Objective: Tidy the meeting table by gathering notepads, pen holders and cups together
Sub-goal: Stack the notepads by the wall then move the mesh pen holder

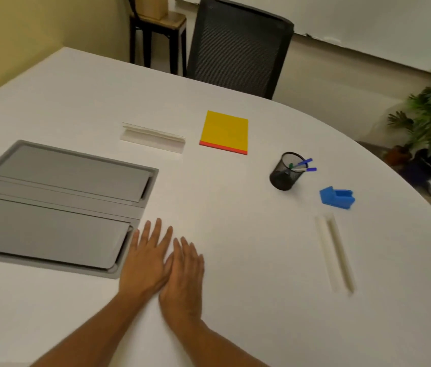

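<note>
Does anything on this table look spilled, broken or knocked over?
Nothing stands out. The mesh pen holder stands upright with its pens inside, the yellow notepad lies flat, and both hands rest open on the table.

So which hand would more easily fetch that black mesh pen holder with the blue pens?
Probably the right hand. Both hands lie flat and empty on the white table, but the black mesh pen holder stands ahead on the right, so the left hand would have to cross over.
</note>
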The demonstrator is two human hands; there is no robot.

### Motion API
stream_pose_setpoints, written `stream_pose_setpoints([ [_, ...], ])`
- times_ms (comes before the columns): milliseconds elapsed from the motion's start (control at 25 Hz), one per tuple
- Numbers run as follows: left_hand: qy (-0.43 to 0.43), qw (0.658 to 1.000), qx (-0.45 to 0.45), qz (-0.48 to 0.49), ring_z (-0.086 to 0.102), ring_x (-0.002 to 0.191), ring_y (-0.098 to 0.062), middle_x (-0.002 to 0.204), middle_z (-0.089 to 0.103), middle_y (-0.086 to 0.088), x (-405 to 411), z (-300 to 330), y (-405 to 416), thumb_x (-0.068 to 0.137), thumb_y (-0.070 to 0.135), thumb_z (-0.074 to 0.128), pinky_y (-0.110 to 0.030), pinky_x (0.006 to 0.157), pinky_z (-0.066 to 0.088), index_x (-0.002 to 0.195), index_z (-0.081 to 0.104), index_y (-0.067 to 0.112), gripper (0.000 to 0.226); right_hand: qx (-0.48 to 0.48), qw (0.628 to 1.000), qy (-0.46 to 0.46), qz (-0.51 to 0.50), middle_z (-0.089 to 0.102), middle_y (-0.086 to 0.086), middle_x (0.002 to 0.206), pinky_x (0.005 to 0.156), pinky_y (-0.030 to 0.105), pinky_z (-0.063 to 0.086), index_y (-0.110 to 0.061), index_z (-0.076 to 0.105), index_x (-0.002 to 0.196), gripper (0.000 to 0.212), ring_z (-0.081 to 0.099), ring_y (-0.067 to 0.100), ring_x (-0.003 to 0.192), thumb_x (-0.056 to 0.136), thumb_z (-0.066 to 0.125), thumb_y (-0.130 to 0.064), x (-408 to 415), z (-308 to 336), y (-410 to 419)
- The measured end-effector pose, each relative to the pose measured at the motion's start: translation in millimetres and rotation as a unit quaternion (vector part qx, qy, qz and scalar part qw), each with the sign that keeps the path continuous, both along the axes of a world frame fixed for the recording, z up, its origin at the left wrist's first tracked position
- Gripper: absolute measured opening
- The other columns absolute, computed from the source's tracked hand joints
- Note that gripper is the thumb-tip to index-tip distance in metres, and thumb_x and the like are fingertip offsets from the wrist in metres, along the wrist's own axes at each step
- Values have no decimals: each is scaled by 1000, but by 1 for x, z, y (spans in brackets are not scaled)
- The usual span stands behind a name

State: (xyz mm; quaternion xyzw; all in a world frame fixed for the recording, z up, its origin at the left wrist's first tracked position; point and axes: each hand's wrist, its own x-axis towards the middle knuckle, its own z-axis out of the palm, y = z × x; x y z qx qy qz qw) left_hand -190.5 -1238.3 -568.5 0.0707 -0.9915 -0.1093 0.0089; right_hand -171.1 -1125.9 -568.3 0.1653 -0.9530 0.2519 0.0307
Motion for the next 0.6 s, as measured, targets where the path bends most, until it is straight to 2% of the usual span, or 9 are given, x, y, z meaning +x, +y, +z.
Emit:
stream_pose_setpoints([
  [120,-2,1000,0,-2,3,152,-28,164,9,-10,0,-2,0,93,59,6,-48,123,5,157,21,20,76,-24,999,-44,0,22,0,166,125,39,0,-24,16,158,61,12,14,154,98,21,-27,-2,-1,1],
  [200,-11,1000,-10,1,-1,152,-27,165,5,-8,0,-3,-1,92,62,4,-47,124,3,157,17,21,78,-38,995,-90,30,10,-2,168,125,38,-7,-29,3,159,69,-1,12,155,99,36,-17,-5,-2,5],
  [280,-20,1000,-20,3,-3,153,-26,165,3,-7,1,-5,-2,92,63,4,-47,124,3,158,14,22,78,-61,988,-126,65,2,-4,168,125,34,-4,-33,-1,157,92,-4,13,154,92,55,-1,-10,3,15],
  [320,-22,1000,-18,6,-3,153,-25,165,3,-6,0,-5,-2,93,64,5,-46,124,3,158,15,22,78,-81,984,-142,71,3,-5,167,124,30,0,-34,2,158,94,0,14,154,91,58,2,-16,10,23],
  [400,-17,1000,-8,16,1,153,-25,164,9,-5,0,-5,-2,93,66,10,-46,124,5,157,22,22,78,-121,980,-140,67,16,2,165,123,25,12,-27,16,159,81,15,19,152,92,53,3,-37,26,46],
  [480,-9,1000,0,23,5,153,-25,164,14,-5,-1,-5,0,94,66,14,-46,124,7,155,29,22,77,-140,983,-111,39,31,10,158,122,31,24,-16,29,155,68,27,24,146,93,51,1,-68,46,76],
  [600,-9,1000,2,26,3,153,-22,164,12,-2,0,-6,-1,94,68,11,-45,124,6,155,27,23,78,-155,984,-71,-55,44,12,147,113,35,34,-8,41,147,60,41,30,134,89,59,-3,-124,67,115],
])
